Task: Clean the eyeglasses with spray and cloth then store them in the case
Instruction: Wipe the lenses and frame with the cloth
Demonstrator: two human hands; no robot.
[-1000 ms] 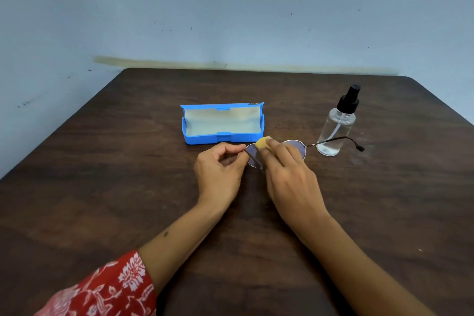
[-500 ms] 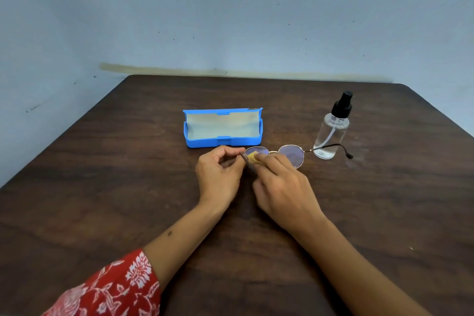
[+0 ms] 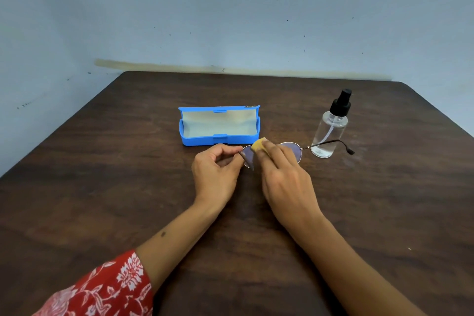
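- Mid-wipe at centre frame: eyeglasses held just above the worktop, in front of the open blue case.
- Left hand pinching the frame's left edge; right hand pressing the yellow cloth onto the left lens.
- Best kept light and circular, gripping the rim only, never the glass.
- Spray bottle upright at right, behind the outstretched temple arm: worth minding.

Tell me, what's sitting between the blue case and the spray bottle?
Nothing: the head view shows only bare table between the blue case and the spray bottle. The eyeglasses pass nearer the person.
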